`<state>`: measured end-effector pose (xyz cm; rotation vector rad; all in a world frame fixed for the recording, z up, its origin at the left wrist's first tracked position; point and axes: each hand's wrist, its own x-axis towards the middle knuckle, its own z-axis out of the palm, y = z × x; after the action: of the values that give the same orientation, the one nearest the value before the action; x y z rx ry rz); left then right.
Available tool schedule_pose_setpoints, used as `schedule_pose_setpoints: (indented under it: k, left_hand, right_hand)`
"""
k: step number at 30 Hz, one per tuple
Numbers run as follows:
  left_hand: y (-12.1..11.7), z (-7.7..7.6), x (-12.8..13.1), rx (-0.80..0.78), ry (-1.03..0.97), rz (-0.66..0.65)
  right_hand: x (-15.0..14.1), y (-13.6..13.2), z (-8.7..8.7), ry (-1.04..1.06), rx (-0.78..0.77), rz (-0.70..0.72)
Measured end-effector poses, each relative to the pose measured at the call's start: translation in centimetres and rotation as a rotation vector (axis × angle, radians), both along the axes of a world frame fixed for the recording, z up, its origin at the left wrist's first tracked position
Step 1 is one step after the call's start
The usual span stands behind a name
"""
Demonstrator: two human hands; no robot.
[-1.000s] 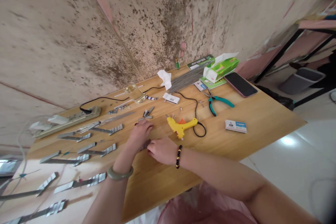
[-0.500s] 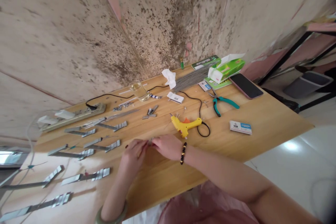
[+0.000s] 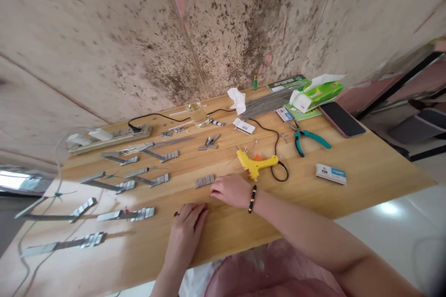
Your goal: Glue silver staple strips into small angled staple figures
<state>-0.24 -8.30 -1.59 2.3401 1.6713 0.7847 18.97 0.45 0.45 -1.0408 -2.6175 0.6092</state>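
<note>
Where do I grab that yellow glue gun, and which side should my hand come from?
Probably best by its handle, with your right hand, coming from the right. The yellow glue gun lies on its side: the slim handle sticks out rightward, while the nozzle points left, away from your fingers.

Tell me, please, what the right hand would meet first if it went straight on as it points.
Probably the grey pieces just past the right hand, though depth there is hard to judge.
</note>
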Motion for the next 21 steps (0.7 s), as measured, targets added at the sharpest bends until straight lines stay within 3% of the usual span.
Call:
schedule_pose_setpoints:
  k: [21]
  left_hand:
    - [-0.2,-0.6,-0.9,0.015,-0.064,-0.041]
  right_hand:
    - [0.0,0.3,-0.8,0.026,-0.009,-0.009]
